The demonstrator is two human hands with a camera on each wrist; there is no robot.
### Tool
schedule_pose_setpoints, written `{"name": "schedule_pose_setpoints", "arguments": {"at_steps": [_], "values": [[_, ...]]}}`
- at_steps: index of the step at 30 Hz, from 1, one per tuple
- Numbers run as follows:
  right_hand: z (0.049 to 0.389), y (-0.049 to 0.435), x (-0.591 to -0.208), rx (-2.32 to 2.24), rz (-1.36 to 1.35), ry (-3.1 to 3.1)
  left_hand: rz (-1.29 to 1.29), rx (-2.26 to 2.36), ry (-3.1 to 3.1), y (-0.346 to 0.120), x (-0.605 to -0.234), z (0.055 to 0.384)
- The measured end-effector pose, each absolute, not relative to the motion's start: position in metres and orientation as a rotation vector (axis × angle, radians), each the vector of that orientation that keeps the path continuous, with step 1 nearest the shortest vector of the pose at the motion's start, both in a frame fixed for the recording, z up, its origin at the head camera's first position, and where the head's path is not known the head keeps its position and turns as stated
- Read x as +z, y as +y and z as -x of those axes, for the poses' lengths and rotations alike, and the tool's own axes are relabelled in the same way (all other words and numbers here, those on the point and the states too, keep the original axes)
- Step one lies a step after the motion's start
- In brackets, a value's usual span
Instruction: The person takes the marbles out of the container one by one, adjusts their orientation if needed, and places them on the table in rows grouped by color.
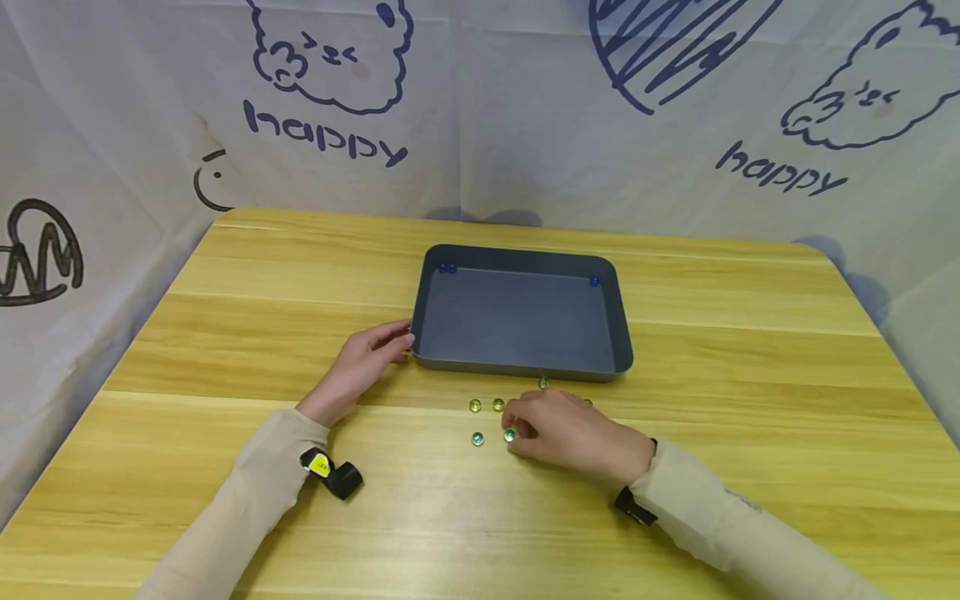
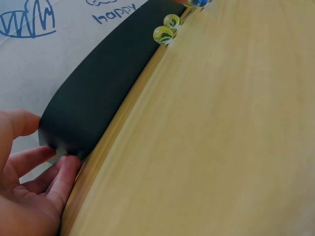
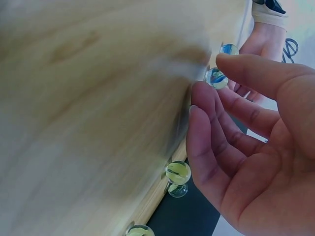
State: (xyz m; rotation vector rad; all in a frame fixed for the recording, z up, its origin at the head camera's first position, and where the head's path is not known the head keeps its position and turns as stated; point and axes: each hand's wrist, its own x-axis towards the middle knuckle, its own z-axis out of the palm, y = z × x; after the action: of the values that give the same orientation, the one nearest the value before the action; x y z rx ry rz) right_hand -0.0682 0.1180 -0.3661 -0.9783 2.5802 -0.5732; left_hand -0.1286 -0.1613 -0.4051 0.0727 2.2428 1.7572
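My right hand (image 1: 566, 433) is low over the table in front of the tray, thumb and fingertips closed around a clear marble with a blue-green swirl (image 3: 216, 78). Just left of it lies another blue-swirled marble (image 1: 477, 438). Behind these two are yellow-swirled marbles (image 1: 476, 405), and a greenish marble (image 1: 543, 382) sits close to the tray's front wall. My left hand (image 1: 360, 367) touches the front left corner of the dark grey tray (image 1: 517, 367) with loosely extended fingers (image 2: 66, 179). The right hand partly covers one more marble (image 1: 588, 402).
Inside the tray, dark blue marbles (image 1: 447, 268) rest in the back left corner and another blue marble (image 1: 594, 281) at the back right. White cloth (image 1: 510, 158) with drawings hangs behind the wooden table (image 1: 750, 350). Each wrist wears a black strap (image 1: 345, 481).
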Motion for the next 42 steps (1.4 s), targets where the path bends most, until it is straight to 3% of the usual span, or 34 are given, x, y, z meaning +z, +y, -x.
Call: {"name": "schedule_pose_setpoints", "arguments": {"at_steps": [42], "values": [[0.0681,0.1242,-0.3647,-0.597,1.0,2.56,-0.044,1.757,2.228,-0.1607,-0.4017,0.128]]}}
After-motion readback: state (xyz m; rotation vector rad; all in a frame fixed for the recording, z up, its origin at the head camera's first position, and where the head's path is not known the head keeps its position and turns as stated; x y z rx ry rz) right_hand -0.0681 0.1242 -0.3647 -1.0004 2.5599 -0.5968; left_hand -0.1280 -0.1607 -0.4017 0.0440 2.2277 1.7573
